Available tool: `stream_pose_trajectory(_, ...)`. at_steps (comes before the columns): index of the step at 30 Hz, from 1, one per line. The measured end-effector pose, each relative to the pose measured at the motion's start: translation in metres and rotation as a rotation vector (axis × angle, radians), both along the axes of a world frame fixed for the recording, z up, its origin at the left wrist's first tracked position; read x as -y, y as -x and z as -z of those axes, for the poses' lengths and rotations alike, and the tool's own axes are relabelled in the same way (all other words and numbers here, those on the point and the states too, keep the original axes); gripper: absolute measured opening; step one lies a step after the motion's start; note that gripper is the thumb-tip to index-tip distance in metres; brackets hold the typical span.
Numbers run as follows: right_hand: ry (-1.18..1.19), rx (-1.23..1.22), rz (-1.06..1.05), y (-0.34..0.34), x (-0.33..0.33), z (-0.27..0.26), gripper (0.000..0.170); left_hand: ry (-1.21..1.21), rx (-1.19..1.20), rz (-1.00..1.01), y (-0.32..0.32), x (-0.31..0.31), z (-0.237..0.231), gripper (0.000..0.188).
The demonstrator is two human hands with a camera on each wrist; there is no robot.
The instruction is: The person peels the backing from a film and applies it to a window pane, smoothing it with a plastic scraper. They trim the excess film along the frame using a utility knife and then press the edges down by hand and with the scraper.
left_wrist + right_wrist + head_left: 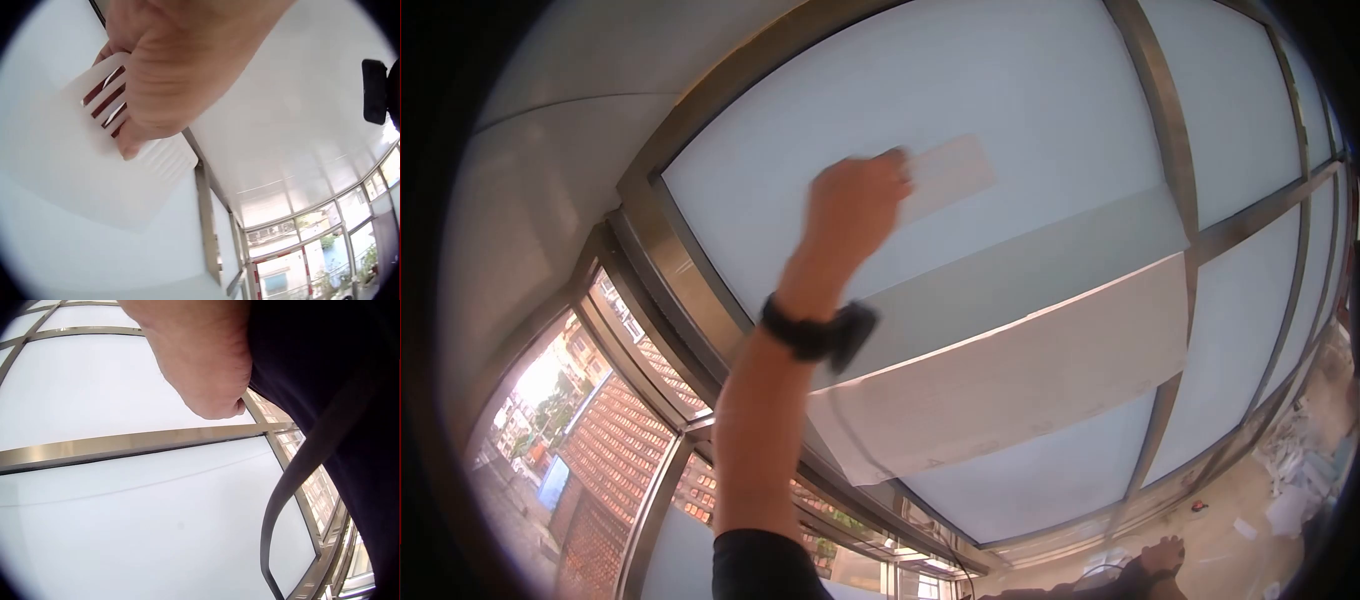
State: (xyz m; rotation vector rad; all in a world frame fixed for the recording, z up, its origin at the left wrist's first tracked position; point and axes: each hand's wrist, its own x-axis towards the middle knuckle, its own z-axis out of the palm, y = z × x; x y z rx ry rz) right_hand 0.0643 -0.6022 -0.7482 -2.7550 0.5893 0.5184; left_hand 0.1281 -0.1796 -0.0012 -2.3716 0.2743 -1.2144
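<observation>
My left hand (855, 205) is raised against a frosted glass panel (880, 90). It grips a flat white plastic scraper (94, 165) by its slotted end, thumb on the near face and fingers behind. The scraper's broad body lies along the glass, pale and faint in the head view. Below the hand, a whitish sheet (1020, 365) has its upper edge folded away from the pane and hangs down over the lower glass. In the right wrist view, my right hand (200, 362) is low beside dark clothing; its fingers are mostly hidden.
Metal frame bars (1165, 100) divide the panels. At the left, windows look out on a tiled roof (615, 440). Crumpled paper and film (1295, 490) lie on the floor at the right. A dark strap (275, 506) hangs near the right hand.
</observation>
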Motion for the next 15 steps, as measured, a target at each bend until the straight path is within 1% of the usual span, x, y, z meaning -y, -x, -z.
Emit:
stream_pose_trajectory(1,-0.017,-0.03,-0.029,-0.001,0.001,-0.005,0.057,0.029,-0.027,-0.089,0.02,-0.017,0.002,0.02)
stream_pose_trajectory(3,-0.015,-0.036,-0.042,-0.002,-0.001,-0.012,0.056,0.067,-0.024,-0.134,0.045,-0.052,0.022,0.017)
stream_pose_trajectory(4,-0.014,-0.039,-0.043,-0.002,-0.004,-0.013,0.055,0.068,-0.028,-0.144,0.056,-0.059,0.031,0.017)
stream_pose_trajectory(6,-0.005,-0.036,-0.062,-0.007,-0.004,-0.009,0.055,0.119,-0.148,-0.244,0.07,-0.068,0.047,0.025)
stream_pose_trajectory(7,0.005,-0.034,-0.076,-0.008,-0.003,-0.007,0.055,0.126,-0.151,-0.256,0.075,-0.08,0.049,0.025)
stream_pose_trajectory(9,0.004,-0.037,-0.096,-0.01,-0.003,-0.006,0.055,-0.029,-0.068,-0.254,0.085,-0.108,0.049,0.03)
stream_pose_trajectory(10,-0.004,-0.036,-0.102,-0.011,-0.003,-0.004,0.055,-0.024,-0.072,-0.265,0.094,-0.12,0.04,0.03)
stream_pose_trajectory(11,-0.001,-0.041,-0.112,-0.011,-0.003,0.002,0.055,0.094,-0.009,-0.223,0.102,-0.129,0.026,0.03)
stream_pose_trajectory(12,0.007,-0.031,-0.066,-0.015,-0.006,0.011,0.054,0.208,0.057,-0.179,0.103,-0.137,0.019,0.03)
stream_pose_trajectory(13,0.016,-0.019,-0.024,-0.018,-0.007,0.018,0.054,0.209,0.056,-0.192,0.104,-0.145,0.019,0.03)
stream_pose_trajectory(15,0.041,-0.036,-0.047,-0.022,-0.006,0.024,0.053,0.192,0.142,-0.079,0.109,-0.155,0.024,0.026)
